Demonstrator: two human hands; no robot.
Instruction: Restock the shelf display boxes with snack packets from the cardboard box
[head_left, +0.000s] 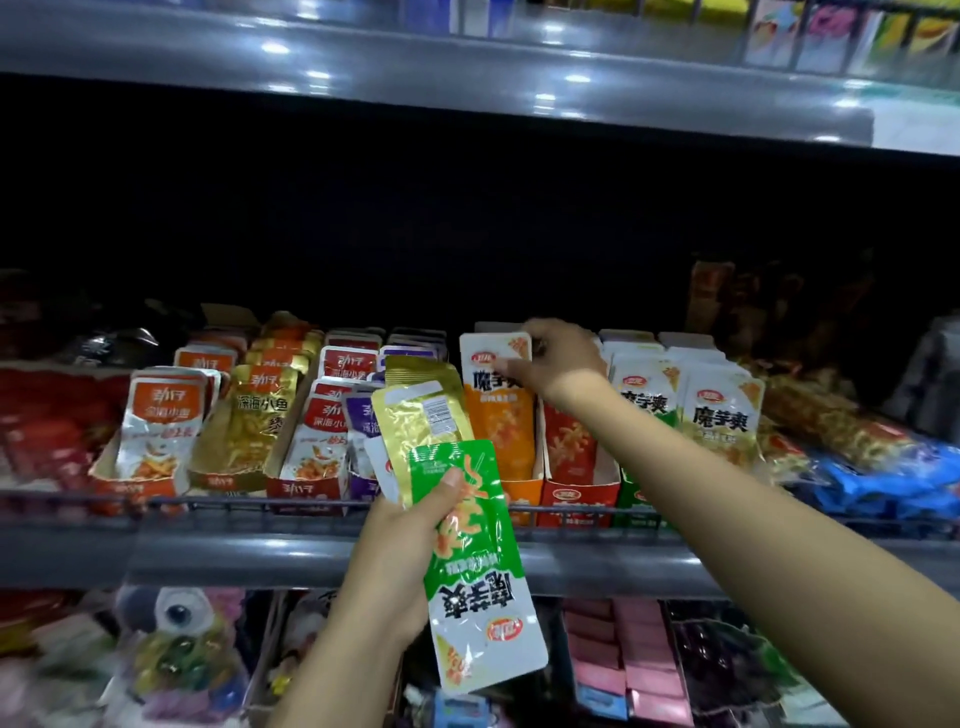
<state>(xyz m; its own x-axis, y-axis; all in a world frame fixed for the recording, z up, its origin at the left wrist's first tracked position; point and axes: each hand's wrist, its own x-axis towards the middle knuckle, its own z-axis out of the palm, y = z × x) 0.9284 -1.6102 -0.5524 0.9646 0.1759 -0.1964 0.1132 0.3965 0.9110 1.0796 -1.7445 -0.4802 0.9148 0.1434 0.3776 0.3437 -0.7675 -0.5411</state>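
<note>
My left hand (410, 525) grips a fan of snack packets in front of the shelf: a green packet (475, 561) held upside down on top, with gold packets (421, 410) behind it. My right hand (558, 358) reaches into the shelf and pinches the top edge of an orange-and-white packet (498, 405) standing in the orange display box (519, 499). To its right stands a red display box (579, 493) with little in it, then a green display box (631, 493) full of white-and-green packets (722, 415). The cardboard box is out of view.
Left of my hands, display boxes hold small fish snack packets (161, 415) in white, gold (260, 415), red and purple. A wire rail (208, 501) runs along the shelf's front edge. Blue bags (883, 478) lie at the right. Another shelf with goods (171, 654) lies below.
</note>
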